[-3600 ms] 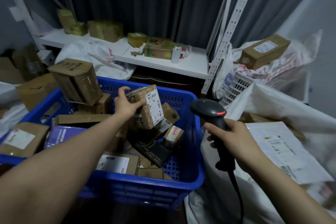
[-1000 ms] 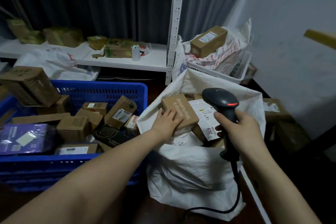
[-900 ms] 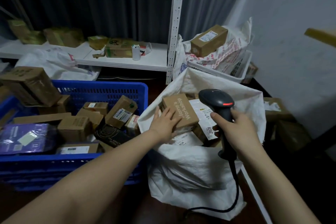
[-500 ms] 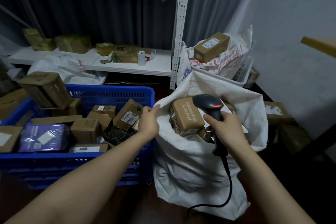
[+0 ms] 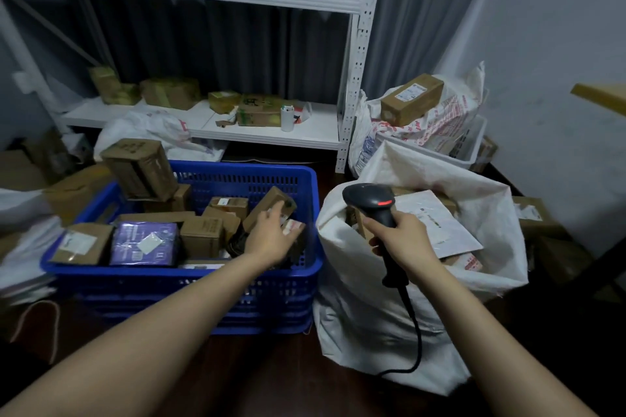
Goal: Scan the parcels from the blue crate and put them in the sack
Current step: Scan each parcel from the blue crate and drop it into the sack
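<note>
- Brown cardboard parcels [image 5: 201,236] and a purple packet [image 5: 144,243] lie piled in the blue crate [image 5: 183,273] on the floor.
- Left hand [image 5: 271,238] reaches into the crate's right end, fingers loosely extended, fingertips at a tilted box [image 5: 266,201]; it grips nothing.
- Right hand [image 5: 404,242] curls round the handle of a black barcode scanner [image 5: 371,201], held over the white sack [image 5: 372,315].
- Sack stands open just right of the crate, with a white mailer [image 5: 437,225] on top inside.
- White metal shelving [image 5: 271,136] stands behind.
</note>
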